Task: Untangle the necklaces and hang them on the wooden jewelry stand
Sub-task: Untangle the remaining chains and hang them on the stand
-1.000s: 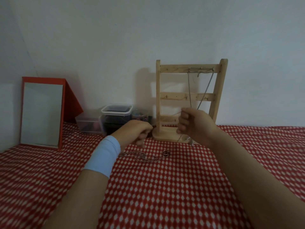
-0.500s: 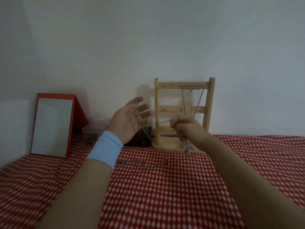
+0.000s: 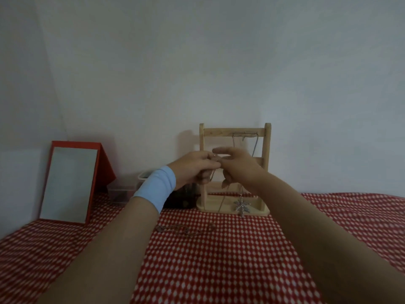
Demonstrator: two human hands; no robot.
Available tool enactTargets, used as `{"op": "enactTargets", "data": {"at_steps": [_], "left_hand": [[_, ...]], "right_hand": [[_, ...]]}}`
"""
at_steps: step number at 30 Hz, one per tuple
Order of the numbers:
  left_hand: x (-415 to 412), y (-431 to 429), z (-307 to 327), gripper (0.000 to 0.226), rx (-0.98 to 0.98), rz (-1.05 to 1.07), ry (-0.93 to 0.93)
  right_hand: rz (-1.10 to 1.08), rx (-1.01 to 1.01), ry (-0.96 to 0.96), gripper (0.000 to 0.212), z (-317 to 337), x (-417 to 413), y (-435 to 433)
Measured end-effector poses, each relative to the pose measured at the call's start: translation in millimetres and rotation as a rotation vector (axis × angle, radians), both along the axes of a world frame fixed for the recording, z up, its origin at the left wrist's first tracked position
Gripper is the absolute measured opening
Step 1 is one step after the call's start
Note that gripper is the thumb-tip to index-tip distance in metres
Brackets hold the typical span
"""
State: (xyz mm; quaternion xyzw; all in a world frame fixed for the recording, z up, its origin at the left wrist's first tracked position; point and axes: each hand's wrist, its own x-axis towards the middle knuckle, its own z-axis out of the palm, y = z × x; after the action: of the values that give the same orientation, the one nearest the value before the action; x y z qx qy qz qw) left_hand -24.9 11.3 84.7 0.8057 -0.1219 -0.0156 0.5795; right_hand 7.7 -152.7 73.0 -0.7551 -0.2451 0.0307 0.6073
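Both hands are up at chest height, right in front of the wooden stand (image 3: 219, 132). Left hand (image 3: 196, 166), fingers curled, pinches the thin chain of the pendant necklace (image 3: 242, 206). Right hand (image 3: 240, 166) meets it at 3 o'clock, fingertips pinching the same chain, with the upper fingers stretched out toward the left hand. The pinch point is blurred, so we cannot tell whether they are on the clasp or a knot. The chain droops from both hands. The leaf-shaped pendant dangles at 6 o'clock of the right hand, in front of the stand's base, and looks clear of the surface (image 3: 219, 270).

Progress, as we judge it:
- Done: one hung necklace (image 3: 245, 134) is draped over the top rail, toward its 3 o'clock end.
- In hand: the pendant necklace, off the surface and seemingly freed from the others, not yet on a rail.
- Left: a loose chain (image 3: 175, 229) lies on the checked cloth at 7 o'clock of the stand's base, untouched. The middle rail looks bare.

So we call it roughly a third done, second necklace mid-handling.

Other stuff: red-framed mirror (image 3: 70, 183) at 9 o'clock of the stand against the wall, plastic boxes (image 3: 123, 189) between mirror and stand, blue wristband (image 3: 156, 187) on the left wrist.
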Motion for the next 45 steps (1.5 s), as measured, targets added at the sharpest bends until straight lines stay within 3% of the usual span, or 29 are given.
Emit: {"op": "enactTargets", "data": {"at_steps": [2, 8, 12, 17, 22, 24, 28, 33, 36, 41, 45], "left_hand": [[1.8, 5.0, 4.6, 0.013, 0.067, 0.032, -0.055], [8.0, 14.2, 7.6, 0.014, 0.1, 0.032, -0.042], [13.6, 14.5, 3.9, 0.023, 0.174, 0.017, 0.015], [18.9, 23.6, 2.0, 0.036, -0.412, -0.028, 0.106], [29.1, 20.1, -5.7, 0.023, -0.819, -0.043, 0.124], [38.1, 16.9, -3.7, 0.023, -0.86, 0.011, 0.101], [60.6, 12.8, 7.4, 0.016, -0.612, 0.229, -0.037], [77.8, 2.5, 31.6, 0.025, -0.374, 0.506, -0.161], [89.8, 2.1, 38.3, 0.027, -0.233, 0.62, -0.167], [95.5, 1.4, 33.3, 0.028, -0.092, 0.628, -0.1], [94.9, 1.0, 21.9, 0.023, -0.043, 0.584, -0.132]], "right_hand": [[-0.032, -0.075, -0.026, 0.02, 1.3, 4.0, -9.3], [0.182, -0.219, 0.169, 0.042, 7.0, 8.6, -23.5], [0.258, 0.015, 0.282, 0.044, 10.2, 15.4, -25.6], [0.19, 0.367, 0.426, 0.036, 3.7, 30.6, -34.7], [0.149, 0.42, 0.369, 0.03, 5.7, 39.9, -31.7], [0.103, 0.41, 0.292, 0.023, 10.6, 43.9, -28.6], [-0.203, 0.361, 0.057, 0.018, 25.5, 47.8, -20.1], [-0.587, 0.202, -0.195, 0.022, 39.3, 59.2, -12.4], [-0.642, 0.123, -0.221, 0.023, 42.5, 65.5, -6.8], [-0.697, 0.045, -0.304, 0.032, 34.3, 74.2, -2.3], [-0.737, 0.002, -0.413, 0.021, 26.5, 56.4, -2.7]]}}
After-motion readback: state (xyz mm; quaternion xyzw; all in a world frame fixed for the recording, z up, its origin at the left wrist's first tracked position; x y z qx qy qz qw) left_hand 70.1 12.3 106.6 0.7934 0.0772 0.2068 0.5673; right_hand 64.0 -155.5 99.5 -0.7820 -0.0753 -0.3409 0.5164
